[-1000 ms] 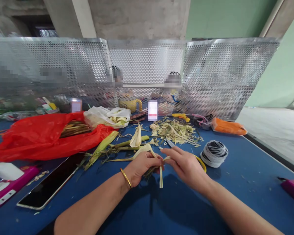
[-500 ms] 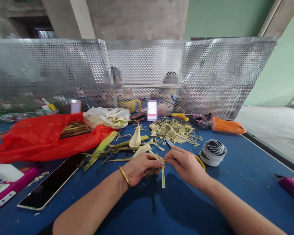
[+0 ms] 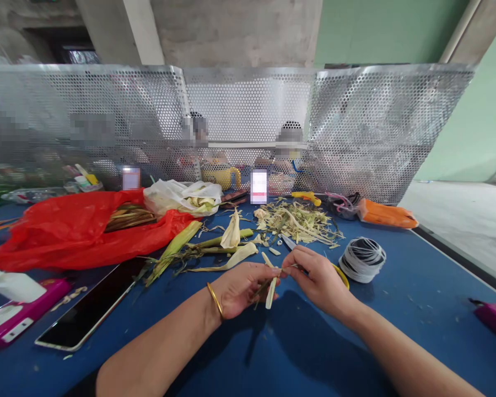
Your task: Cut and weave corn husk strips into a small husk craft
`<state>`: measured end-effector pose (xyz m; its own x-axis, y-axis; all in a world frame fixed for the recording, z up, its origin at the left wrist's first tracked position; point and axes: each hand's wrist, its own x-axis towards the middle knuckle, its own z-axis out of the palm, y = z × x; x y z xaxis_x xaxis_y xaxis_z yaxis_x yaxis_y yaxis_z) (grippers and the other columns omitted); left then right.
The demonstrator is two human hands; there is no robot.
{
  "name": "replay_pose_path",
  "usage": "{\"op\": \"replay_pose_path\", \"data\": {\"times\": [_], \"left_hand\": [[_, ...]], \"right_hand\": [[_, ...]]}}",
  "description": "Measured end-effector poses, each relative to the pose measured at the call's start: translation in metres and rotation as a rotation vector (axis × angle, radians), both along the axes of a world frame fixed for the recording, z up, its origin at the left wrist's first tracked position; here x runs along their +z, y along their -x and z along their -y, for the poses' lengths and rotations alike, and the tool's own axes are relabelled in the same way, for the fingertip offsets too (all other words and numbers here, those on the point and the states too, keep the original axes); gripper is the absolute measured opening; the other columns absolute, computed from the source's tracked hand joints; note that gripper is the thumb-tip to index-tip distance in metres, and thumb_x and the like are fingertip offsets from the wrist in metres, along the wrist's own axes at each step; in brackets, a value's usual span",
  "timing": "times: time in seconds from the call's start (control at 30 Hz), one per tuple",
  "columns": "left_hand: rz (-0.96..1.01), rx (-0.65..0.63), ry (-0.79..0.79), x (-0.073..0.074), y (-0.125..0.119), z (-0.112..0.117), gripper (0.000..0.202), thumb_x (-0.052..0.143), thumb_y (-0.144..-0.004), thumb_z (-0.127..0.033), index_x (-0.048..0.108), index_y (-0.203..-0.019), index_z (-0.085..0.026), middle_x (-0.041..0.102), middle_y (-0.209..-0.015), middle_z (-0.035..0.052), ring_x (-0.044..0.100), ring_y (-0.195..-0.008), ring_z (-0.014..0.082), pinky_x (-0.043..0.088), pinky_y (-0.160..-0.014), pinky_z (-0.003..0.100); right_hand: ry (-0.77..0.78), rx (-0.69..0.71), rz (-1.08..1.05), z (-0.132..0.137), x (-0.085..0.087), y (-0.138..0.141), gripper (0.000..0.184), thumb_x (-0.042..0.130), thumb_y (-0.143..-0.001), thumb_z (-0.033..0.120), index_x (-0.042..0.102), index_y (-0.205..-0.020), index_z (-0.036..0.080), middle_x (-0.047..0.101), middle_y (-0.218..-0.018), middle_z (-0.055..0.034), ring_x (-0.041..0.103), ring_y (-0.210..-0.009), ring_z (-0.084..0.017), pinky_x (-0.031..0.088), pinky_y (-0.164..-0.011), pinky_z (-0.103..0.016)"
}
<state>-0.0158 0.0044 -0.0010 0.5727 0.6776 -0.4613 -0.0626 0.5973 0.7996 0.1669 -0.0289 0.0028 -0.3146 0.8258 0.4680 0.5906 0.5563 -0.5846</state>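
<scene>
My left hand (image 3: 248, 286), a gold bangle on its wrist, is closed around pale corn husk strips (image 3: 270, 293); one strip hangs below the thumb and another sticks up above it. Close beside it, my right hand (image 3: 318, 275) pinches a thin strand at the same husk piece. Scissors (image 3: 288, 242) lie on the table, partly hidden behind the right hand, with a yellow handle showing at its far side. Beyond the hands lie a loose corn husk (image 3: 240, 256), another upright husk (image 3: 231, 231) and a green husk bundle (image 3: 173, 251).
Shredded husk (image 3: 300, 220) is heaped at the back. A ball of white string (image 3: 362, 259) stands right, near an orange packet (image 3: 387, 214). Left are a red plastic bag (image 3: 66, 226), a phone (image 3: 91, 309) and a power strip (image 3: 25, 314). A perforated metal screen (image 3: 248, 105) closes the back.
Both hands still grip the husk. The hanging strip now tilts to the left, and my left hand's fingers have turned slightly. The whole view has shifted a little.
</scene>
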Motion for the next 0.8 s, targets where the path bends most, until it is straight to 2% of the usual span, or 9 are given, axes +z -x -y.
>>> {"op": "replay_pose_path", "data": {"times": [0.13, 0.3, 0.57, 0.8], "left_hand": [[0.05, 0.038, 0.085, 0.0005, -0.0008, 0.0021, 0.016, 0.077, -0.066, -0.023, 0.069, -0.074, -0.011, 0.061, -0.068, 0.0001, 0.055, -0.058, 0.0087, 0.051, -0.078, 0.029], [0.082, 0.027, 0.115, -0.0008, -0.0008, 0.0019, 0.013, 0.074, -0.069, -0.021, 0.07, -0.076, -0.01, 0.061, -0.066, 0.0006, 0.056, -0.057, 0.0094, 0.051, -0.08, 0.032], [-0.026, 0.017, -0.003, -0.0011, -0.0012, 0.0024, 0.012, 0.069, -0.071, -0.023, 0.068, -0.071, -0.012, 0.064, -0.069, 0.0027, 0.059, -0.06, 0.0109, 0.049, -0.076, 0.028], [-0.038, 0.044, -0.128, -0.0041, -0.0057, 0.0026, 0.016, 0.071, -0.065, -0.026, 0.066, -0.068, -0.012, 0.061, -0.061, 0.0027, 0.056, -0.058, 0.0107, 0.044, -0.062, 0.022]], "right_hand": [[-0.02, 0.017, 0.011, -0.0006, 0.0011, -0.0011, 0.019, 0.048, -0.091, 0.014, 0.059, -0.076, 0.019, 0.06, -0.079, -0.0023, 0.058, -0.073, -0.014, 0.045, -0.066, -0.025], [-0.03, 0.051, 0.011, -0.0022, 0.0018, -0.0034, 0.02, 0.048, -0.092, 0.015, 0.059, -0.077, 0.019, 0.059, -0.078, -0.0023, 0.057, -0.074, -0.013, 0.046, -0.067, -0.025], [-0.045, 0.08, 0.05, -0.0036, -0.0007, -0.0047, 0.02, 0.046, -0.094, 0.02, 0.059, -0.079, 0.019, 0.057, -0.079, -0.0029, 0.056, -0.075, -0.014, 0.044, -0.068, -0.025], [-0.049, 0.049, 0.095, -0.0028, -0.0014, -0.0037, 0.019, 0.047, -0.093, 0.018, 0.06, -0.079, 0.019, 0.058, -0.078, -0.003, 0.056, -0.076, -0.015, 0.044, -0.068, -0.025]]}}
